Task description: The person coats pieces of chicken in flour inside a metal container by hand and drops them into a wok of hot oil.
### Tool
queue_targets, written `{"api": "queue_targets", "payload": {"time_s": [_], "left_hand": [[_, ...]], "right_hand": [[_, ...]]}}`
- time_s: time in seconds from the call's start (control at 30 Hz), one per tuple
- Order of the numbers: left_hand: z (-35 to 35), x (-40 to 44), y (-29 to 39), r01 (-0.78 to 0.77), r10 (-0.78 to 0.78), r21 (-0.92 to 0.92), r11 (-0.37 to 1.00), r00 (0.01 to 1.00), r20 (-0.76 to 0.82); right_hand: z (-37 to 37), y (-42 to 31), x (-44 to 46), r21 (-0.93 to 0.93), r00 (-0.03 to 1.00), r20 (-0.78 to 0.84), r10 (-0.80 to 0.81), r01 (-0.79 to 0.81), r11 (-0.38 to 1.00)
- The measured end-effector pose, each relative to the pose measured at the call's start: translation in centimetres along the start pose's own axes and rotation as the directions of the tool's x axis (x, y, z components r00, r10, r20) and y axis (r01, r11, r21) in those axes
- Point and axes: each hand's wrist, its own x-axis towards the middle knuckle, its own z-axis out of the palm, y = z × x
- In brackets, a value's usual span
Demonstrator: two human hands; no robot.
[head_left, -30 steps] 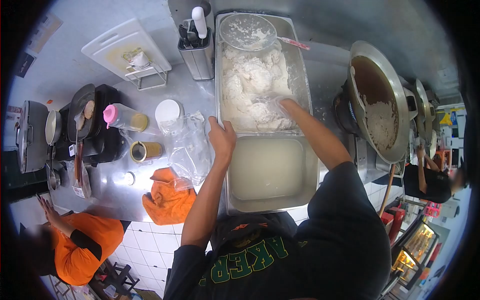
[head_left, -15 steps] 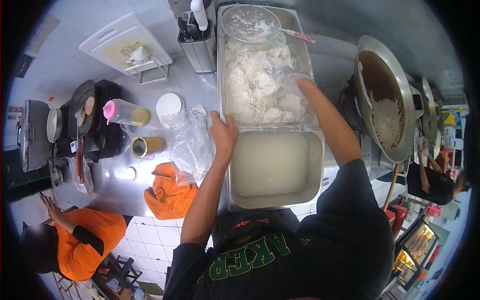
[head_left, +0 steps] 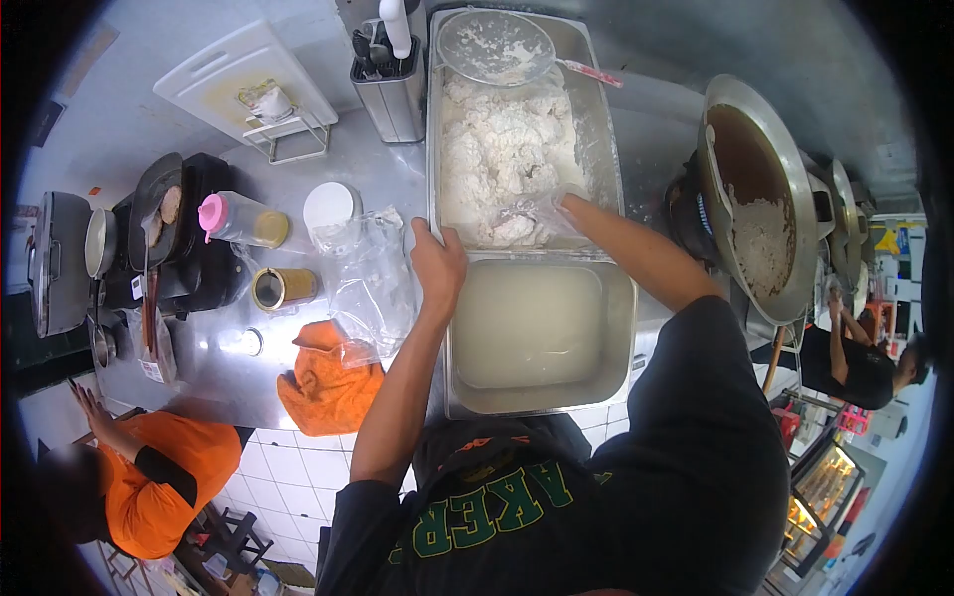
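Observation:
A deep metal tray [head_left: 608,149] holds white flour with lumpy flour-coated pieces [head_left: 492,149]. My left hand [head_left: 438,260] is closed on the tray's near left corner. In a clear plastic glove, my right hand [head_left: 542,209] is down among the floured pieces at the tray's near end; its fingers are blurred and partly buried. A round mesh strainer [head_left: 497,48] with a red-and-white handle lies across the far end, dusted with flour. Directly in front of me, against the flour tray, stands a second metal tray [head_left: 624,372] of cloudy pale liquid.
On the right, a large wok [head_left: 722,94] holds brown oil and pale frying food. To the left are a plastic bag [head_left: 373,288], an orange cloth [head_left: 328,382], a can [head_left: 283,288], a pink-capped bottle [head_left: 243,221] and a knife holder [head_left: 390,104]. Co-workers stand at both sides.
My right hand has moved left and nearer to me through the flour, and the floured pieces have shifted. My left hand stays on the tray's corner. The whole view has moved slightly.

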Motion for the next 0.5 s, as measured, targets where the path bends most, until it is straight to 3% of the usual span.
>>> {"api": "queue_targets", "payload": {"time_s": [0.1,0.23,0.33,0.37,0.4,0.43,0.5], "left_hand": [[0.1,0.3,-0.2,-0.010,0.010,0.014,1.000,1.000,0.013],[0.1,0.1,-0.5,0.013,-0.013,0.004,1.000,1.000,0.015],[0.0,0.1,-0.4,0.015,-0.015,0.021,1.000,1.000,0.020],[-0.1,0.1,-0.3,0.020,-0.020,0.003,1.000,0.999,0.026],[-0.1,0.1,-0.2,0.016,-0.016,0.002,1.000,1.000,0.025],[-0.1,0.1,-0.1,0.002,-0.002,0.001,1.000,1.000,0.010],[0.2,-0.1,-0.2,-0.020,0.020,-0.003,1.000,1.000,-0.002]], "right_hand": [[0.5,-0.2,0.0,-0.053,0.997,-0.040,-0.062,0.060,0.997],[-0.2,-3.7,-2.5,-0.389,0.949,-0.219,-0.228,0.130,0.912],[-2.4,-5.7,-3.7,-0.716,0.931,-0.223,-0.289,0.045,0.697],[-3.2,-7.0,-4.4,-0.884,0.924,-0.202,-0.324,-0.030,0.466],[-2.2,-10.2,-6.3,-0.831,0.952,-0.232,-0.201,-0.086,0.550],[-1.8,-9.0,-4.7,-0.829,0.950,-0.238,-0.204,-0.089,0.552],[-1.3,-5.1,0.0,-0.753,0.854,-0.426,-0.298,-0.152,0.640]]}}
